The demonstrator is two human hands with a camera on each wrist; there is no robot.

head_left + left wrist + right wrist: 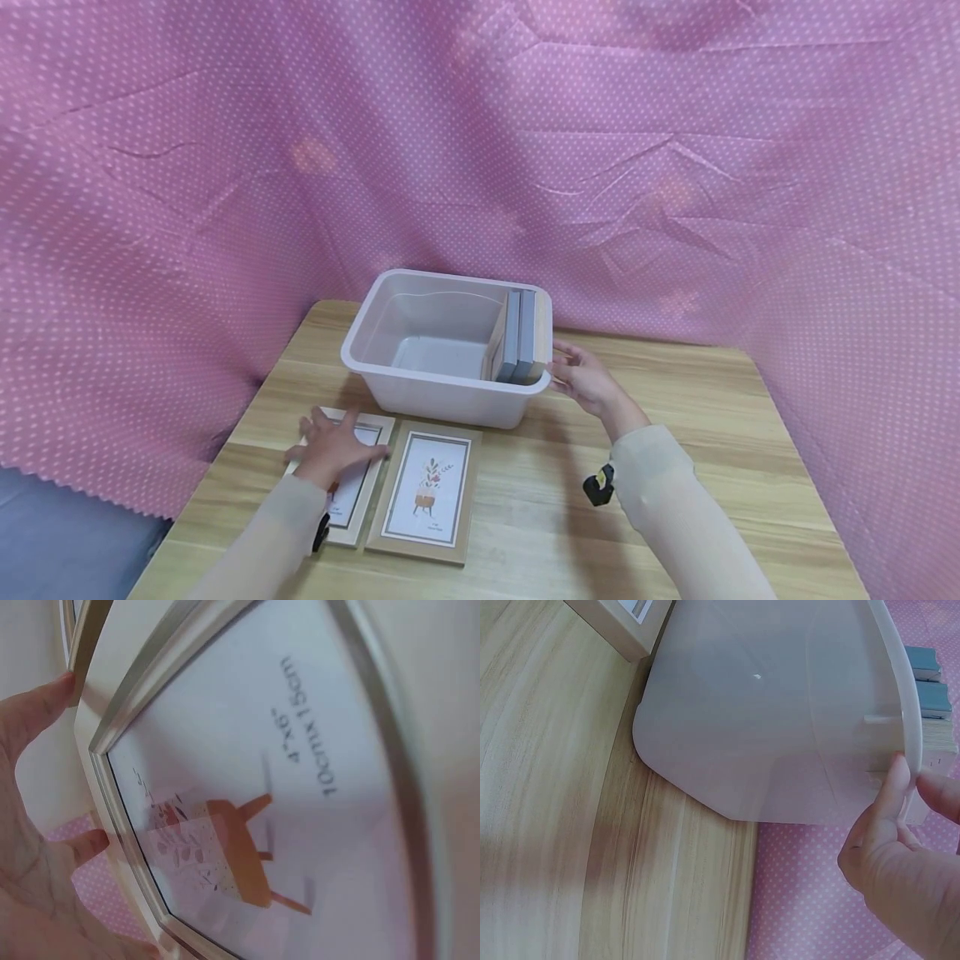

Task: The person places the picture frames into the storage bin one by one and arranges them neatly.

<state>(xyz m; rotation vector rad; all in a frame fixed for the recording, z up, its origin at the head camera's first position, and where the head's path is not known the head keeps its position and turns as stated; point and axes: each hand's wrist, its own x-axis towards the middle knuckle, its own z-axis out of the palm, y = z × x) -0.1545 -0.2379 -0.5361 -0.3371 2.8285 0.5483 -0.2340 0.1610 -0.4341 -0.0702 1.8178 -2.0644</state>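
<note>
Risk first. Upright row at the right hand's end of the bin [442,402]: two grey-blue frames [527,333], a tan frame [495,346] on their left-hand side, pale wood against the wall. Bare bin floor beyond, toward the left hand's side. A tug or tilt from the right hand could likely topple the row into that space.

Second risk: the pale frame [354,496], flat on the counter [525,517] under the left hand [333,450]. Its neighbour, the wooden frame [426,492], lies just off the left thumb, only a narrow gap between. Lifting carelessly could catch or shove that one. Edges look slim and the front shiny, so a poor hold might slip.

Hands: left spread wide over the pale frame, thumb and fingers splayed around its far part, no closed hold. Thumb tip at the wooden frame's edge in the left wrist view; contact unsure. Right hand pinches the bin's rim between thumb and fingers, beside the upright row.
</note>
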